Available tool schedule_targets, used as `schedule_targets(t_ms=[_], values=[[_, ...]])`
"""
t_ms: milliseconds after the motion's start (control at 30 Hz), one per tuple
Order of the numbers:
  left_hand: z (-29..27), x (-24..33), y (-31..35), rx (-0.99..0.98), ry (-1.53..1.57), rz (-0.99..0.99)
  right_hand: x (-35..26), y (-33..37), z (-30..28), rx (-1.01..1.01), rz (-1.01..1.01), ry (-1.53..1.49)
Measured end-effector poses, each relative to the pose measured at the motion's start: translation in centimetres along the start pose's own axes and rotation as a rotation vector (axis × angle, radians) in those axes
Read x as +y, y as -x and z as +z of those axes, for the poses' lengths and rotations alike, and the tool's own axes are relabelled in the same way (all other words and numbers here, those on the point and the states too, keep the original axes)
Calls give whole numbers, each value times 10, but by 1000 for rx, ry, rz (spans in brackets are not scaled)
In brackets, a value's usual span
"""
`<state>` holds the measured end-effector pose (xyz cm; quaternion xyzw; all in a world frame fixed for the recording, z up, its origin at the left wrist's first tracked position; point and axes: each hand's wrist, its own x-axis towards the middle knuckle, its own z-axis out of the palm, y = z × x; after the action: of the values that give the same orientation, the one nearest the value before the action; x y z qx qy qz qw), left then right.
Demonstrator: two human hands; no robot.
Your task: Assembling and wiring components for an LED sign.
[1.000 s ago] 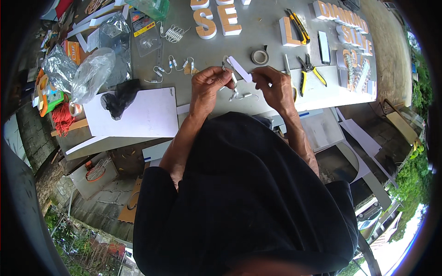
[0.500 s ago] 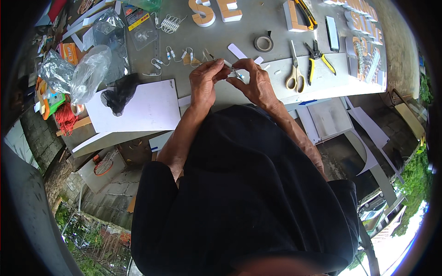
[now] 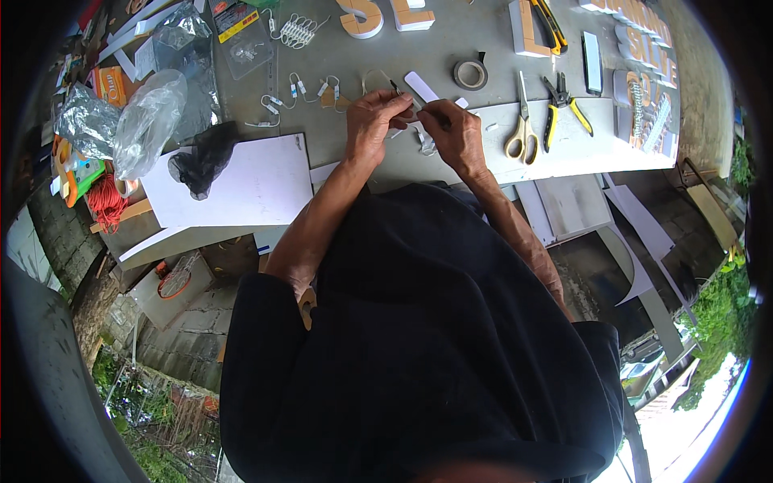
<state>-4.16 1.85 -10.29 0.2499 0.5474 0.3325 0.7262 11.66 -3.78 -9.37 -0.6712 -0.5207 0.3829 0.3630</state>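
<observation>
At the left of the frame, a dark mesh cloth (image 3: pixel 201 165) is lying partly over a white sheet (image 3: pixel 262 183) on the grey worktop (image 3: pixel 451 32). Towards the upper left of centre, small white wired modules (image 3: pixel 296 85) are trailing in a loose line. Right of them, at upper centre, the left hand (image 3: pixel 374 125) is pinching a small pale piece (image 3: pixel 415 104), thumb and fingers clamped on it, while a thin wire loop (image 3: pixel 368 76) is rising just beyond. The step in hand is apparently a fine fingertip adjustment of that piece; the next move is likely calling for a steady left pinch and small, careful work from the right. The right hand (image 3: pixel 456 137) is bringing its bent fingers close to the piece, but fingers are masking the contact, so whether it is gripping anything I cannot tell. Farther right, a tape roll (image 3: pixel 469 75), scissors (image 3: pixel 523 138) and yellow-handled pliers (image 3: pixel 561 113) are lying within reach.
</observation>
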Motion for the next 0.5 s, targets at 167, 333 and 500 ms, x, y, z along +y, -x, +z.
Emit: schedule_targets(t_ms=[167, 333, 500], values=[[-8, 3, -32, -79, -226, 134, 14, -26, -3, -9, 196, 4], [-11, -4, -51, -26, -593, 488, 15, -42, -2, -46, 414, -150], [-7, -7, -53, 53, -692, 553, 15, -45, 2, -96, 570, -339]])
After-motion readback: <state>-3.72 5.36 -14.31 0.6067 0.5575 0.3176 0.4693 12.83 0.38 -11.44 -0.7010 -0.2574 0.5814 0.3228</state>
